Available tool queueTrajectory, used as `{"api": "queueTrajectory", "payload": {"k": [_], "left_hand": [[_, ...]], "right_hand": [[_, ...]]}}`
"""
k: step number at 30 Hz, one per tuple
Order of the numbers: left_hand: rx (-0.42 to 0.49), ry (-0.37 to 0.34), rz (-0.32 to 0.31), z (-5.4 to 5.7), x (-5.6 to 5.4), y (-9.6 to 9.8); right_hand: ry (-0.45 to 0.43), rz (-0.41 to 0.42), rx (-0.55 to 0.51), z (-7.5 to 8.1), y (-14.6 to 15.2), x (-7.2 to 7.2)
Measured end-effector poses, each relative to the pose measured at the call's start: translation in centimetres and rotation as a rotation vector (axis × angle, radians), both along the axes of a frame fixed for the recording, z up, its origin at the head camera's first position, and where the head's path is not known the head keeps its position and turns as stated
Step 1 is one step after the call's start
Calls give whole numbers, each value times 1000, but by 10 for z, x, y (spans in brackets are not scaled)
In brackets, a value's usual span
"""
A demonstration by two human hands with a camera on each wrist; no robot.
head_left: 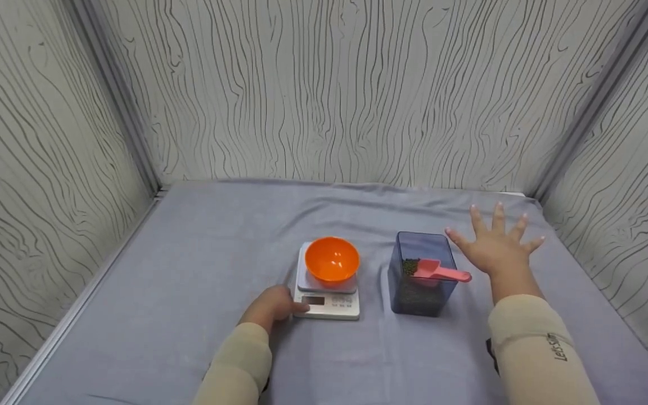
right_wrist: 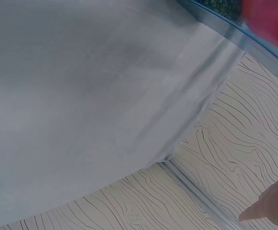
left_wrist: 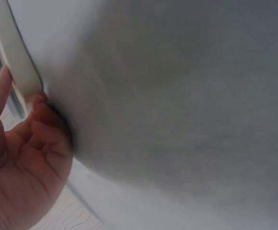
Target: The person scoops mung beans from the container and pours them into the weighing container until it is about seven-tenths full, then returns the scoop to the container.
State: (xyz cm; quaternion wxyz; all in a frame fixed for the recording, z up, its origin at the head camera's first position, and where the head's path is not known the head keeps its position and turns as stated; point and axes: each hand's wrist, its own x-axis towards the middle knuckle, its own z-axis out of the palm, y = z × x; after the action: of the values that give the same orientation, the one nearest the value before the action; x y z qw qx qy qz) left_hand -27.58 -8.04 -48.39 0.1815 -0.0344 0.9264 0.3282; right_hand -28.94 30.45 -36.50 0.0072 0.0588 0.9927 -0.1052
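Bowl (head_left: 332, 260) glossy plastic; scale (head_left: 329, 312), scoop (head_left: 428, 268) smooth plastic; tablecloth (head_left: 217, 242) matt fabric.

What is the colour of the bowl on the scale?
The bowl is orange; it shows best in the head view.

The bowl (head_left: 332, 259) is coloured orange, the digital scale (head_left: 329, 313) white, the scoop (head_left: 436, 271) pink; the container (head_left: 419, 301) is tinted translucent blue, its beans (head_left: 411, 266) green. The cloth (head_left: 234, 242) is toned plain lavender-grey; the whitish walls (head_left: 324, 112) are patterned with dark wood-grain lines.
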Motion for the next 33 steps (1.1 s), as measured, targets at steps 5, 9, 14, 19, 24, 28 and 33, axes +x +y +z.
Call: {"api": "queueTrajectory", "payload": {"k": [5, 9, 14, 19, 24, 28, 33], "left_hand": [[7, 2, -21, -1, 1, -3], [-26, -7, -48, 2, 2, -2], [-62, -25, -62, 3, 3, -2], [-50, -36, -53, -1, 2, -3], [-21, -28, -46, -5, 3, -4], [1, -38, -24, -8, 2, -4], [15, -39, -20, -9, 2, -4]], "right_hand": [[0, 4, 3, -1, -1, -1], [-4, 14, 8, 0, 0, -2], [-33, 32, 3, 4, -1, -3], [-53, 82, 35, 12, -6, -6], [-78, 217, 123, 22, -23, -5], [-71, 377, 183, 26, -39, -1], [-116, 454, 221, 22, -50, 0]]}}
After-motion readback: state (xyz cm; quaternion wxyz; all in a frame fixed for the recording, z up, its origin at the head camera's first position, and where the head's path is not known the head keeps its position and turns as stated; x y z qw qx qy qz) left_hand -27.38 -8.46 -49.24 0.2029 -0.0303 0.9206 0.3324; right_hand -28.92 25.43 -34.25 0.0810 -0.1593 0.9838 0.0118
